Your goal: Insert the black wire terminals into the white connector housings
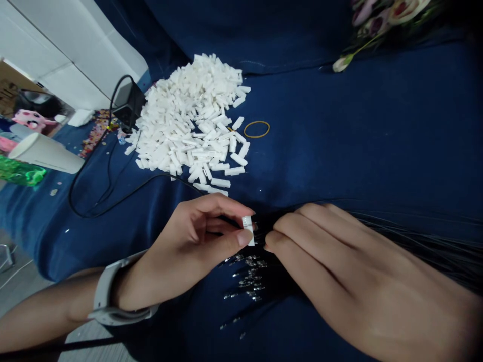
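Between the thumb and fingers of my left hand is a small white connector housing, held upright with a row of slots on its face. My right hand is closed in a pinch just to the right of the housing, and a black wire seems to be in its fingertips, though they mostly hide it. Below both hands lie the silvery metal terminals of many black wires. The bundle of black wires runs off to the right beneath my right hand.
A big heap of white connector housings lies beyond my hands on the blue cloth. Beside it are a rubber band and a black power adapter with a cable. A paper cup lies at left; flowers lie at back right.
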Available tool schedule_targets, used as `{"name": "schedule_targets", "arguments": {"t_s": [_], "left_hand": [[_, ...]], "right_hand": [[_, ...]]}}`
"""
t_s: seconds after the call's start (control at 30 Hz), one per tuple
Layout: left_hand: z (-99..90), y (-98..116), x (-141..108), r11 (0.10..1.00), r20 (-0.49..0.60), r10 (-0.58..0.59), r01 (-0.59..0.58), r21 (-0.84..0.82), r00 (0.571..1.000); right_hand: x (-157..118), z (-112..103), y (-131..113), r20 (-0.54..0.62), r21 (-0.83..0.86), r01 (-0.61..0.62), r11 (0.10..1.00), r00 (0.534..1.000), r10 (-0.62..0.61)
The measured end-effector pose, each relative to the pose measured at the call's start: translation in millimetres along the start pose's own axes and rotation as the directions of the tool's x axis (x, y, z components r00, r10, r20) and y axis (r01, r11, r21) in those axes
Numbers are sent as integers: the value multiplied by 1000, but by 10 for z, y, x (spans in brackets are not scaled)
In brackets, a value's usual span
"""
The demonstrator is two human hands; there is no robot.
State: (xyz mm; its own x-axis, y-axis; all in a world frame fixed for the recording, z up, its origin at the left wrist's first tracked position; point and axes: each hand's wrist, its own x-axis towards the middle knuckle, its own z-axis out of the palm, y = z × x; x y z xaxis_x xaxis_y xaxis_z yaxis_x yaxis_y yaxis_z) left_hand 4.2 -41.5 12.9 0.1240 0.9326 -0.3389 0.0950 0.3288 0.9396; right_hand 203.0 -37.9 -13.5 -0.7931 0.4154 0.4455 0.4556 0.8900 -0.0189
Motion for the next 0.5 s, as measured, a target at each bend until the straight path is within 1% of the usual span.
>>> {"name": "schedule_targets", "arguments": {"t_s": [0.13,0.27,0.4,0.43,0.5], "left_hand": [[8,1,11,1000,0,-7,7,-26,1000],[43,-24,-6,998,-26,-16,14,-62,1000],[56,-55,-29,994,-31,-20,16,-106,999],[51,-57,-29,994,-32,-7,3,-110,999],[35,-45,-19,992,-32,29,-33,-122,999]], "right_hand": [[11,-17,-13,-16,-18,-16,1000,1000,16],[25,7,-1,-27,52,-17,999,999,18],[32,6,-18,-54,41,3,999,999,0],[35,-6,-21,-61,59,-4,998,998,8],[50,-42,-3,-66,95,-58,994,996,65]]}}
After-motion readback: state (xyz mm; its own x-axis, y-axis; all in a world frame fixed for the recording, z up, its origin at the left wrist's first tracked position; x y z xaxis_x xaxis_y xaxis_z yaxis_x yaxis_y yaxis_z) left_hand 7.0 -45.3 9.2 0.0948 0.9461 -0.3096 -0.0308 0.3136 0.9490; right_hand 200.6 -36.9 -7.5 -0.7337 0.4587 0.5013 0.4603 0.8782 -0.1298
